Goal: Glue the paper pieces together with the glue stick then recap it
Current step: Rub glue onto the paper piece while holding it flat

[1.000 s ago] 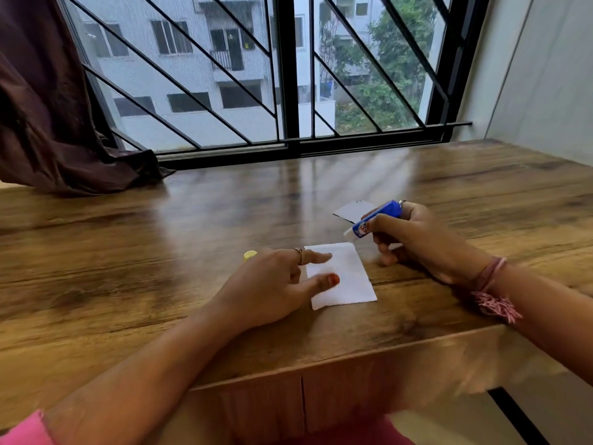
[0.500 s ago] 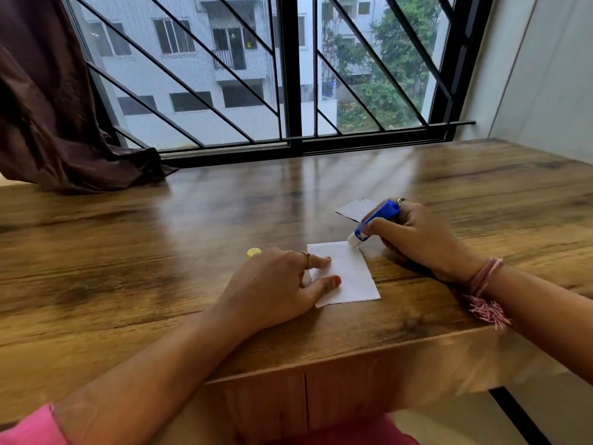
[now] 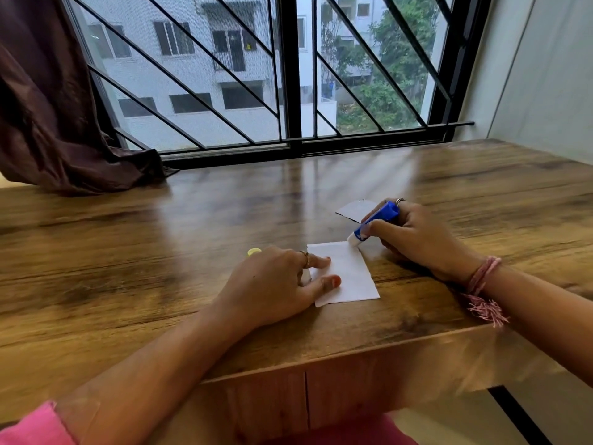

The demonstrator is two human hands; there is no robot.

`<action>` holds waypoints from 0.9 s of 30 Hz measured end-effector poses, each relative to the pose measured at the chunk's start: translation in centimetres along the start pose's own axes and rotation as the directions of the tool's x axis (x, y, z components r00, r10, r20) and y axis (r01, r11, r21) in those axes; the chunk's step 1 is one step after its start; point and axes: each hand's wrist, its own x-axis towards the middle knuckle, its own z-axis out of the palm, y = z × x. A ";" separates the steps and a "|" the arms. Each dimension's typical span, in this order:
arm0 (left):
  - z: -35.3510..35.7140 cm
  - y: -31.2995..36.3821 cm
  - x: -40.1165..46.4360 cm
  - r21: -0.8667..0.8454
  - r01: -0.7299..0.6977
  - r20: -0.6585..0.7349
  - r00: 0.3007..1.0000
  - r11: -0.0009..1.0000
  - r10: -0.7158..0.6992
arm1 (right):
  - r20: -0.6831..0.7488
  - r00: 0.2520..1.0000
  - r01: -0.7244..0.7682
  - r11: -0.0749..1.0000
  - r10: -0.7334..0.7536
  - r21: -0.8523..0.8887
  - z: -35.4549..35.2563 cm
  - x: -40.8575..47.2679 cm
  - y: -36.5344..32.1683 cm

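Observation:
A white square of paper [image 3: 351,277] lies flat near the table's front edge. My left hand [image 3: 276,285] rests on its left side, with a straight finger and thumb pressing it down. My right hand [image 3: 414,237] grips a blue glue stick [image 3: 377,221], uncapped, tilted down to the left. The stick's white tip touches the paper's far right corner. A second, smaller paper piece [image 3: 354,208] lies just behind the glue stick, partly hidden by my right hand. The yellow cap [image 3: 254,252] sits on the table just beyond my left hand.
The wooden table [image 3: 160,252] runs back to a barred window [image 3: 288,91]. A dark curtain [image 3: 48,123] drapes onto the table's far left corner. A wall [image 3: 545,75] closes the right side. The table's front edge lies close under my forearms.
My right hand has brought the glue stick down and toward me, from above the table to the white paper's far right corner. My left hand has stayed on the paper.

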 end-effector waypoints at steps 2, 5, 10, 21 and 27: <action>-0.1 0.1 0.0 0.012 0.000 0.011 1.000 1.000 -0.001 | -0.004 1.000 -0.003 1.000 0.003 0.006 0.0 0.0 0.1; -0.1 0.0 0.0 0.014 0.001 0.021 1.000 1.000 -0.001 | -0.020 1.000 0.005 1.000 -0.005 -0.002 0.0 0.1 0.1; 0.1 -0.2 0.0 0.005 0.002 -0.005 1.000 1.000 -0.002 | 0.005 1.000 0.014 1.000 -0.014 0.005 0.0 -0.1 0.1; 0.1 -0.3 -0.1 0.033 0.013 -0.012 1.000 0.999 -0.013 | 0.028 0.999 0.034 0.999 -0.034 0.005 -0.2 0.1 0.4; 0.1 -0.2 -0.1 0.039 0.012 -0.012 1.000 0.999 -0.012 | 0.061 0.998 0.027 0.999 -0.029 0.038 -0.3 0.0 0.4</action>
